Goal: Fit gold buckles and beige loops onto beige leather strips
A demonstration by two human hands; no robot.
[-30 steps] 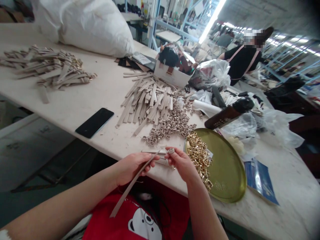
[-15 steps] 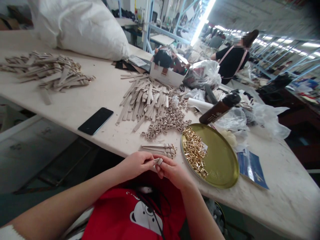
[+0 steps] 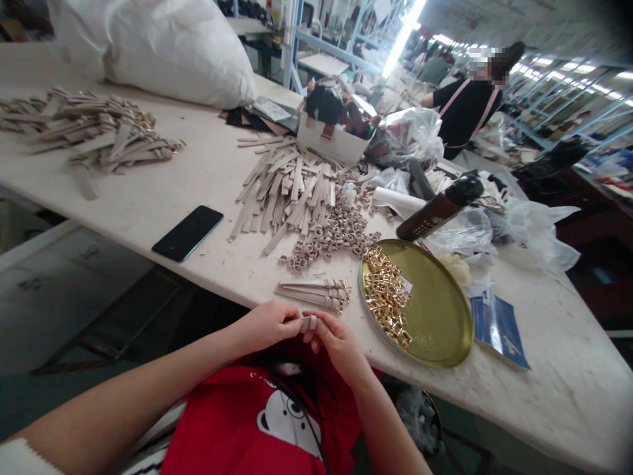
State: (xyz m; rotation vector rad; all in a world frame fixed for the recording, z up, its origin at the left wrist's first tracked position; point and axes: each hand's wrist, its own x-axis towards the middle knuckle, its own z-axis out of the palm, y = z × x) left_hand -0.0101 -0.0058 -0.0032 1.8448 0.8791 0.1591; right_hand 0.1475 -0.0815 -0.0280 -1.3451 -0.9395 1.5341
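Between my hands, at the table's near edge, is a beige strap (image 3: 308,323) with a small loop around it. My left hand (image 3: 274,324) pinches its left part, and my right hand (image 3: 330,338) grips the loop end. Just beyond my fingers lies a small stack of straps with gold buckles (image 3: 316,293). Past it are a heap of small beige loops (image 3: 341,231) and a fan of plain beige strips (image 3: 291,188). To the right, gold buckles (image 3: 384,297) cover the left side of a round gold tray (image 3: 438,310).
A black phone (image 3: 188,233) lies left of the strips. A pile of buckled straps (image 3: 99,128) and a large white sack (image 3: 158,49) are at the far left. A brown bottle (image 3: 438,211), plastic bags (image 3: 534,231) and a blue booklet (image 3: 499,330) are at the right. Another person (image 3: 467,109) stands behind.
My fingers have shifted slightly, and the strap with its loop now lies flatter and more sideways between them. The view has tilted a little.
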